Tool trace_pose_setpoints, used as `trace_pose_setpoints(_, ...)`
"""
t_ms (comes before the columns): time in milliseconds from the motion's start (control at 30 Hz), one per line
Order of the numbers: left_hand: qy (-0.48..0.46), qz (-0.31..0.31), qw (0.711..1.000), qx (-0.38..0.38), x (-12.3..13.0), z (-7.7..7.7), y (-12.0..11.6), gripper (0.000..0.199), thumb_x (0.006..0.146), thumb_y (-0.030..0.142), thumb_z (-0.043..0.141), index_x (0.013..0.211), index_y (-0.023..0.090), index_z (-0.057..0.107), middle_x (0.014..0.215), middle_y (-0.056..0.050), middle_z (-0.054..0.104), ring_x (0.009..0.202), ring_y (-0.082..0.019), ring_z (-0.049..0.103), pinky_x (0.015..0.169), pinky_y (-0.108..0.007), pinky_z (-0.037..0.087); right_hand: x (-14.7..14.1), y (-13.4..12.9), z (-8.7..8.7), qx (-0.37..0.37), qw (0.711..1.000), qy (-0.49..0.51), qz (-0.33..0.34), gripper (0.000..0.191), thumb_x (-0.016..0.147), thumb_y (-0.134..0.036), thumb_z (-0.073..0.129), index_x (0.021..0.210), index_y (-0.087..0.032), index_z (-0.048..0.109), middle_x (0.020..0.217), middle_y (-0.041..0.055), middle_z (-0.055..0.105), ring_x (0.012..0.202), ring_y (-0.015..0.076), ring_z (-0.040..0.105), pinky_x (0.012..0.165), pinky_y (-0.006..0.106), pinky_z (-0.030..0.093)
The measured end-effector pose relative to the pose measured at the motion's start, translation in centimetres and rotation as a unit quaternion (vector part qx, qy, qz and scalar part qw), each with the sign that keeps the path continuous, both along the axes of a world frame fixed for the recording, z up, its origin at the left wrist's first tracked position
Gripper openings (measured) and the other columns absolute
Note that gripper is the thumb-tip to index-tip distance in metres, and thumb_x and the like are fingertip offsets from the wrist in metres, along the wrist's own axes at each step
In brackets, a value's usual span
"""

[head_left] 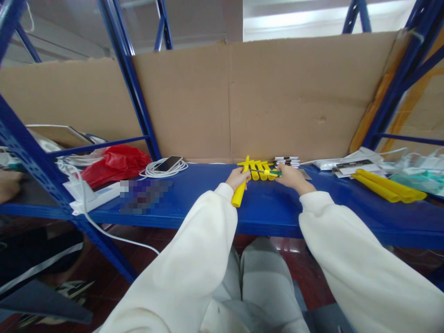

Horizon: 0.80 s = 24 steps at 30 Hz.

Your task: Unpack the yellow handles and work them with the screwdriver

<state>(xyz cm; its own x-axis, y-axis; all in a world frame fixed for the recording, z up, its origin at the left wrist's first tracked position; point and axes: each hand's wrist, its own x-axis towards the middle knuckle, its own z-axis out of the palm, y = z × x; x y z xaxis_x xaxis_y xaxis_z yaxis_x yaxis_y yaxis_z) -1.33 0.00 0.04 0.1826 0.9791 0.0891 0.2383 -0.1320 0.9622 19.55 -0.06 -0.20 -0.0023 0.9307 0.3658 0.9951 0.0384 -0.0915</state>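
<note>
My left hand (237, 178) is wrapped round a yellow tube (238, 196) with a cross-shaped top, its lower end tilted toward me. My right hand (290, 177) grips the green and yellow handle of a screwdriver (276, 173), whose thin shaft points left to the tube's upper part. Just behind and between the hands, several more yellow pieces (263, 175) stand in a row on the blue shelf (204, 189). Whether the screwdriver's tip touches the tube is too small to tell.
Yellow tubes (381, 187) lie on the right near white packets (357, 167). A phone (169, 163) rests on a coiled white cable (147, 172). Further left are a red bag (116, 164) and a white power strip (104, 196). Cardboard (277, 97) closes the back; another person's hand (9, 185) shows far left.
</note>
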Motion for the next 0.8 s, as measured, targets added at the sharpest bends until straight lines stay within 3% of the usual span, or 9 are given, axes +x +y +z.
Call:
trace_pose_setpoints(233, 0.009, 0.007, 1.0, 0.005, 0.1, -0.5, 0.2, 0.017, 0.08, 0.003, 0.052, 0.073, 0.018, 0.054, 0.043, 0.008, 0.045, 0.034, -0.009, 0.044, 0.043, -0.021, 0.039, 0.2, 0.7, -0.4, -0.004, 0.999, 0.028, 0.032, 0.023, 0.083, -0.019, 0.059, 0.104, -0.017, 0.067, 0.098, 0.0123, 0.076, 0.088, 0.0238, 0.07, 0.069, 0.026, 0.046)
trace_pose_setpoints(467, 0.011, -0.004, 1.0, 0.008, 0.1, -0.8, 0.7, 0.015, 0.08, 0.003, 0.054, 0.075, 0.017, 0.056, 0.045, 0.008, 0.047, 0.035, -0.01, 0.045, 0.044, -0.022, 0.04, 0.6, 1.1, -0.9, -0.013, 1.0, 0.004, 0.014, 0.034, 0.076, -0.021, 0.066, 0.11, -0.018, 0.066, 0.099, 0.0115, 0.076, 0.085, 0.0236, 0.07, 0.065, 0.026, 0.045)
trace_pose_setpoints(800, 0.01, -0.002, 1.0, 0.016, 0.2, -0.6, 0.3, 0.019, 0.078, 0.001, 0.052, 0.07, 0.018, 0.052, 0.043, 0.008, 0.046, 0.034, -0.009, 0.044, 0.043, -0.021, 0.038, 0.0, 0.8, -0.3, -0.039, 0.996, 0.048, 0.058, 0.025, 0.082, -0.016, 0.058, 0.102, -0.013, 0.074, 0.1, 0.0143, 0.077, 0.089, 0.0246, 0.072, 0.073, 0.025, 0.048)
